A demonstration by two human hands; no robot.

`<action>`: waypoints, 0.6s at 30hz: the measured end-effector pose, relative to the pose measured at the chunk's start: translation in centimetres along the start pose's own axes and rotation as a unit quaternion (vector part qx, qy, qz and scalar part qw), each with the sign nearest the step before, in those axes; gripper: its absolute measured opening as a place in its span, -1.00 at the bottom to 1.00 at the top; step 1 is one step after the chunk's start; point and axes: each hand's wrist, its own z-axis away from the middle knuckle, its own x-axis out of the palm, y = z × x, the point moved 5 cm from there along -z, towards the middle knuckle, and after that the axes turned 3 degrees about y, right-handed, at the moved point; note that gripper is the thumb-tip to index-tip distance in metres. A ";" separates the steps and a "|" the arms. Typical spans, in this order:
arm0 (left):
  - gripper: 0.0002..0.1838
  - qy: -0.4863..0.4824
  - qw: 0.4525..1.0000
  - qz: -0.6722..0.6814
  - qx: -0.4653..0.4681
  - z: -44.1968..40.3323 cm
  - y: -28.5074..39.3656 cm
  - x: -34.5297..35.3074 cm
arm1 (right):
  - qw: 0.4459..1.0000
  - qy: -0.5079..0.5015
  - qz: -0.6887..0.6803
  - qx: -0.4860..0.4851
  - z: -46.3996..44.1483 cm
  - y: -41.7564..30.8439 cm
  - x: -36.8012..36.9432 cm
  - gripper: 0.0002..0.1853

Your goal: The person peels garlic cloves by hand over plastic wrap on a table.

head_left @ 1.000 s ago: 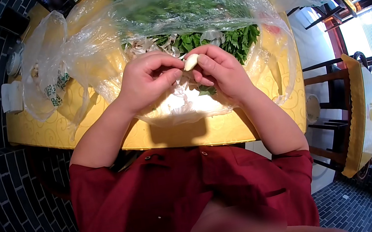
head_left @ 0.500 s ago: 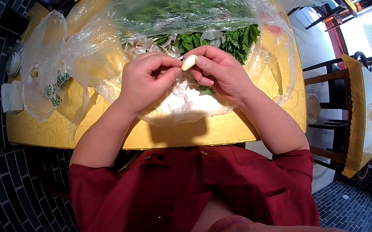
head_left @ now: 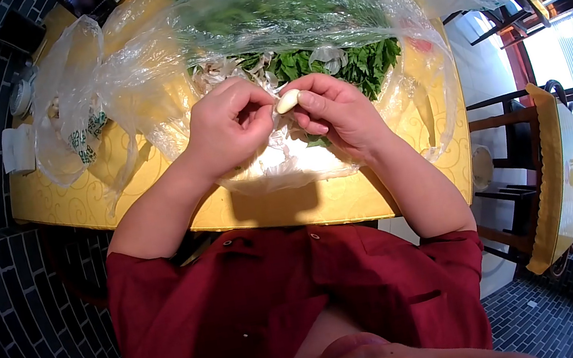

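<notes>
Between the thumb and fingers of my right hand (head_left: 336,110) is a pale garlic clove (head_left: 288,101), its rounded end pointing left. My left hand (head_left: 232,123) is pinched closed close beside the clove's left end; whatever its fingertips grip is too small to make out. Under both hands lie papery garlic skins (head_left: 282,153) on a clear plastic bag (head_left: 294,176). Just beyond them, green leafy herbs (head_left: 370,66) stick out from beneath the plastic.
The yellow-covered table (head_left: 358,201) carries more bagged greens (head_left: 273,10) at the back. To the left are another clear bag (head_left: 65,102) with contents and a white box (head_left: 18,150). A second table (head_left: 557,187) and chairs stand at the right.
My left hand has shifted slightly left, its fingertips drawing back from the clove. The clove has tilted and moved a little left in my right hand.
</notes>
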 end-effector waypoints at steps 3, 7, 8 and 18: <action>-0.93 0.012 1.000 -0.008 0.006 0.0 0.1 -0.3 | 1.000 -0.008 -0.003 0.007 0.0 0.1 0.0 -0.77; -0.89 0.026 0.999 -0.003 -0.027 0.0 -0.3 -0.5 | 1.000 -0.004 -0.007 0.012 0.1 -0.1 0.2 -0.77; -0.88 0.028 0.999 0.001 -0.039 0.0 -0.5 -0.6 | 1.000 -0.008 -0.014 0.017 0.0 -0.1 0.2 -0.77; -0.79 -0.026 0.997 0.060 0.047 -0.2 0.6 0.4 | 0.987 -0.065 -0.117 0.092 0.1 1.0 0.4 -0.78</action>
